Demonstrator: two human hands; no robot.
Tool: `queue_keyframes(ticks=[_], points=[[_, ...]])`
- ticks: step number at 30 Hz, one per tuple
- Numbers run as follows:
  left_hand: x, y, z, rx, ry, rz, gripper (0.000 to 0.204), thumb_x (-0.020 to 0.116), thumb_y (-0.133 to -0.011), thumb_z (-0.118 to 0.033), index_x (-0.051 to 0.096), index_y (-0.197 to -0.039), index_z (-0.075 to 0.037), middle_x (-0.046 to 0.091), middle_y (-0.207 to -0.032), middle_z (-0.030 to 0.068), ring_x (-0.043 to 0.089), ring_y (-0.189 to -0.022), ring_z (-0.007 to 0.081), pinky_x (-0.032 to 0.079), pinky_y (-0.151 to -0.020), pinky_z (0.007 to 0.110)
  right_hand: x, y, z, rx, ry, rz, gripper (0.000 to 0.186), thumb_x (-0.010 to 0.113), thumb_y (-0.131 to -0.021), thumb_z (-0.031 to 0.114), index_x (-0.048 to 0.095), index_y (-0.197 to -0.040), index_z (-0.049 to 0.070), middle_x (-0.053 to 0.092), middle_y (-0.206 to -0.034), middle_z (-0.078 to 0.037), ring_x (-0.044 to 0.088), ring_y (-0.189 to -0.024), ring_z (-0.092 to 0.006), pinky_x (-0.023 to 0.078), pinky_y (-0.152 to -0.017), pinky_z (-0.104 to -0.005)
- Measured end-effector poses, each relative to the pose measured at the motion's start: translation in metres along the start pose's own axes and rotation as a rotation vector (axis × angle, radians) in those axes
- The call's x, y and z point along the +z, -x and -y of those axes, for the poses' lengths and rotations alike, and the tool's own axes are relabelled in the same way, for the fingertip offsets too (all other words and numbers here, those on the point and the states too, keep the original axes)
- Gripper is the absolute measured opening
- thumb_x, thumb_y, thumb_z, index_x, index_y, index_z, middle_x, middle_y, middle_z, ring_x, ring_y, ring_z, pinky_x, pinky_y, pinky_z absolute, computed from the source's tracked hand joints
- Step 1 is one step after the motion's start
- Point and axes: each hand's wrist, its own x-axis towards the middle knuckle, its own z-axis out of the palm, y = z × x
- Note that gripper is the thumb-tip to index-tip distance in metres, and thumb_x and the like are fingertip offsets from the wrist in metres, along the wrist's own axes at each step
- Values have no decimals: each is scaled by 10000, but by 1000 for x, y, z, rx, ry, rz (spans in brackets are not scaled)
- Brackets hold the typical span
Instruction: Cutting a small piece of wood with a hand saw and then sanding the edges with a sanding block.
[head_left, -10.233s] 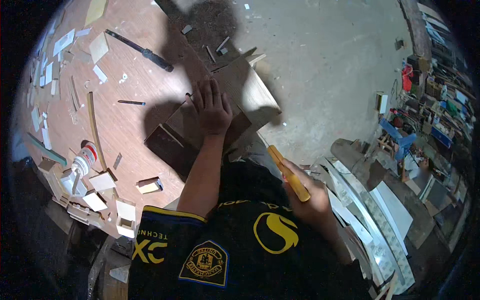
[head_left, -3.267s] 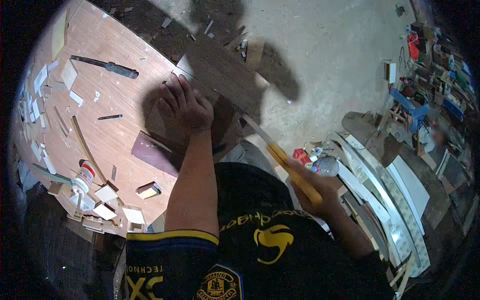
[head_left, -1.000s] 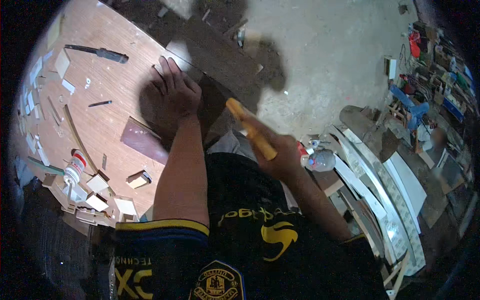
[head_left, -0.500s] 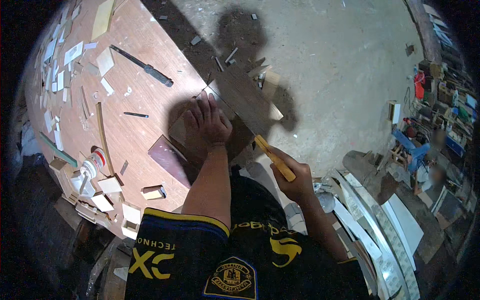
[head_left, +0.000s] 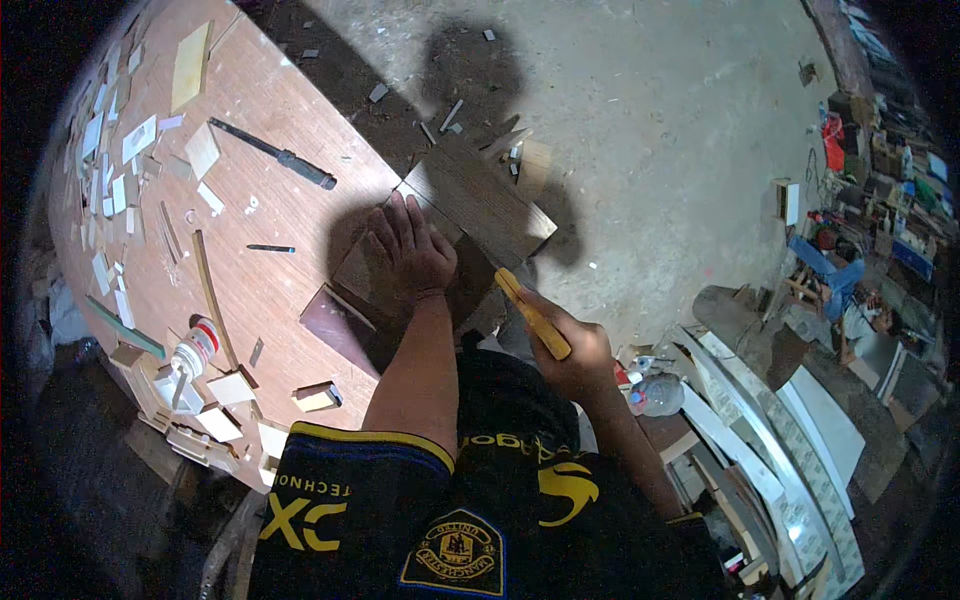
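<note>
My left hand (head_left: 418,262) lies flat on a brown wooden board (head_left: 375,285) at the table's right edge, fingers stretched toward its far side. My right hand (head_left: 582,350) is closed round the yellowish wooden handle of a handsaw (head_left: 530,315), to the right of the board and off the table. The blade shows only as a thin line running from the handle up and left along the board, past my left fingertips. Right of that line, a lit wood-grained part (head_left: 480,195) juts out beyond the table over the floor. Whether it is still joined is unclear.
On the table (head_left: 310,225) lie a dark bar-like tool (head_left: 275,155), a pen (head_left: 270,248), a long wooden strip (head_left: 212,300), a white jar with a red rim (head_left: 196,345) and several offcuts. Long panels (head_left: 760,450) lean at the lower right, near a clear plastic container (head_left: 657,395).
The view has shifted slightly. My right hand and the saw handle sit a little further left in it. The overhanging wood is more brightly lit, and my left hand still presses the board.
</note>
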Motion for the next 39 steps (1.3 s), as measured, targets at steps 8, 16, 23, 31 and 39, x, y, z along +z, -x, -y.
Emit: queue_keyframes(ticks=[8,16,23,31,39], points=[[2,1,0,-3,-31,-44,557,441,-867,-240,422,-1400,-78,362,-1500,101,302,-1385,392,184,-1121,565,-1,-1,0,9,-18,-8,416,665,-821,37,590,-1225,98,689,-1036,-173,703,-870,-296,566,-715,-351],[11,4,3,6,12,-106,527,425,-884,-234,437,-1380,-57,396,-1466,131,355,-1328,440,244,-1080,583,-6,-5,4,78,-33,26,390,660,-830,48,606,-1215,86,684,-1079,-154,689,-947,-291,551,-789,-347],[2,-2,-1,30,-21,-126,503,399,-904,-243,462,-1362,-46,423,-1447,137,405,-1282,442,283,-1057,579,-9,-7,2,90,-53,37,340,662,-835,54,626,-1172,57,670,-1123,-156,679,-996,-267,535,-832,-339],[7,2,-2,-8,-50,-86,521,385,-911,-272,457,-1384,-65,411,-1464,115,387,-1319,405,242,-1097,559,-8,-6,-6,4,-51,48,329,652,-842,48,622,-1169,43,669,-1125,-167,679,-1002,-269,530,-837,-328],[10,4,0,-46,37,-55,535,431,-880,-241,458,-1398,-108,375,-1497,93,289,-1395,393,165,-1133,574,-7,-8,5,5,-139,8,351,658,-842,50,607,-1189,33,675,-1116,-159,680,-1000,-260,532,-835,-320]])
